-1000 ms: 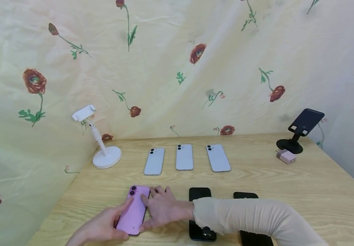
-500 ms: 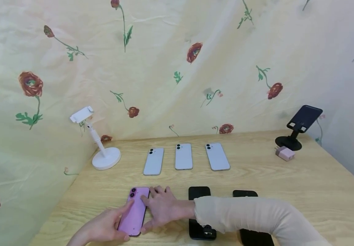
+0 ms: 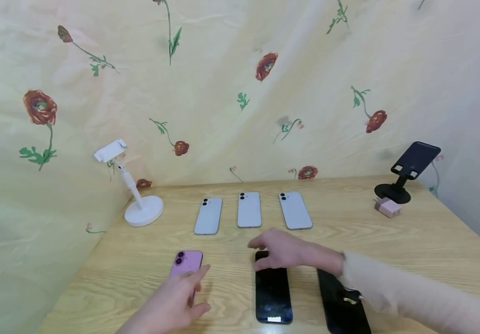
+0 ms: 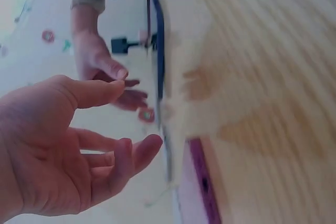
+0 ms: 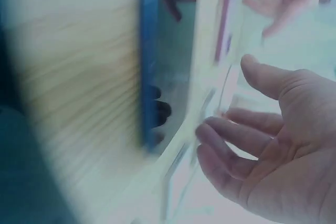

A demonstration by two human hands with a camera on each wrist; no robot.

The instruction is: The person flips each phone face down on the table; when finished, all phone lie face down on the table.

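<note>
Left hand (image 3: 173,301) over the near left of the worktop (image 3: 411,241), fingers loosely spread, grip open and holding nothing. Its fingertips hang just over the near end of the pink phone (image 3: 186,263), which lies flat, back up, lenses at the far end; whether they touch it cannot be told.

Right hand (image 3: 279,250) reaches in from the right, sleeve (image 3: 406,292) to the wrist. Fingers relaxed and slightly bent, grip open, nothing held. It sits over the far end of the middle black phone (image 3: 273,292), screen up; contact unclear. A second black phone (image 3: 342,304) lies just beside, right, partly under the forearm.

Farther back, three pale phones (image 3: 249,209) in a row. White stand (image 3: 139,204) far left; black stand (image 3: 404,174) and pink charger (image 3: 387,207) far right.
</note>
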